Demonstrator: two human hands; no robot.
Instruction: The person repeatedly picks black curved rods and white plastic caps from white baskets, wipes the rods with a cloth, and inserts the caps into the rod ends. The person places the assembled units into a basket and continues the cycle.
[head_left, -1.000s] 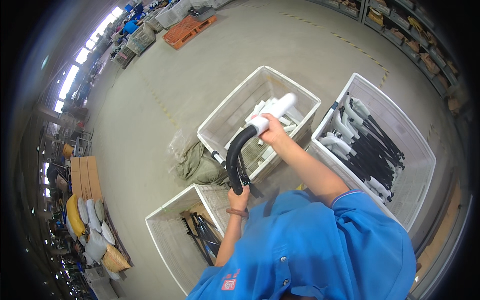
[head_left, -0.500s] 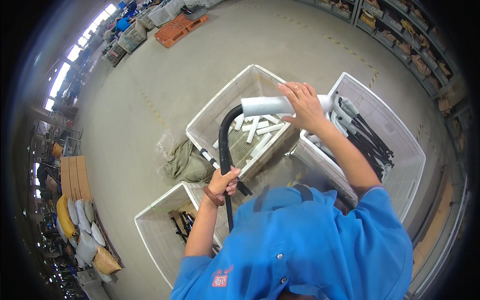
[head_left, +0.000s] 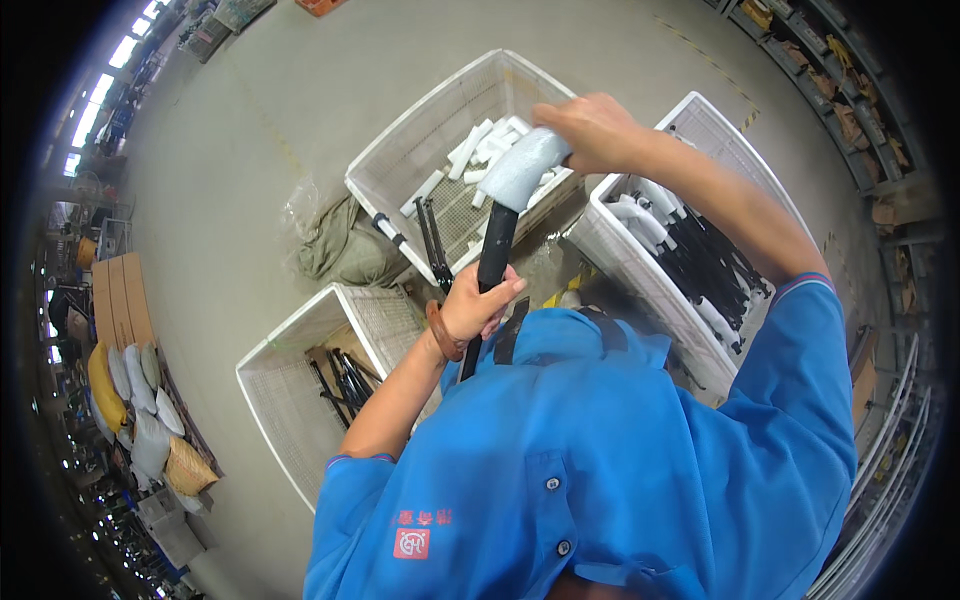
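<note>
Wraps the fingers (head_left: 495,323) of the left hand (head_left: 466,306) around a black tube (head_left: 497,243), curled shut with the thumb laid along it. Closes the right hand (head_left: 595,132) over the far end of a white sleeve (head_left: 525,170), bent round it, with fingertips partly hidden. Sits, as a sleeve, on the upper part of the tube, in front of the middle crate (head_left: 420,107). Slants, as a tube, from the sleeve down past the left hand toward the blue shirt (head_left: 590,430).

Wears a brown band (head_left: 442,332) on the left wrist. Bears on the shirt's chest a short row of red lettering (head_left: 425,517) just above a square red emblem (head_left: 411,544) with a white design.

Near the left hand, find thin black bars (head_left: 432,240) by the middle crate. Inside that crate, see loose white pieces (head_left: 488,140). To the right, note black rods with white coverings (head_left: 705,255) heaped in another crate (head_left: 765,160); to the left, more black parts (head_left: 345,383) in a third (head_left: 290,320). Beside the middle crate, notice a grey-green cloth bundle (head_left: 355,247) on the floor (head_left: 200,270). Farther off, spot filled sacks (head_left: 150,445) at left and shelves (head_left: 820,60) at upper right.
</note>
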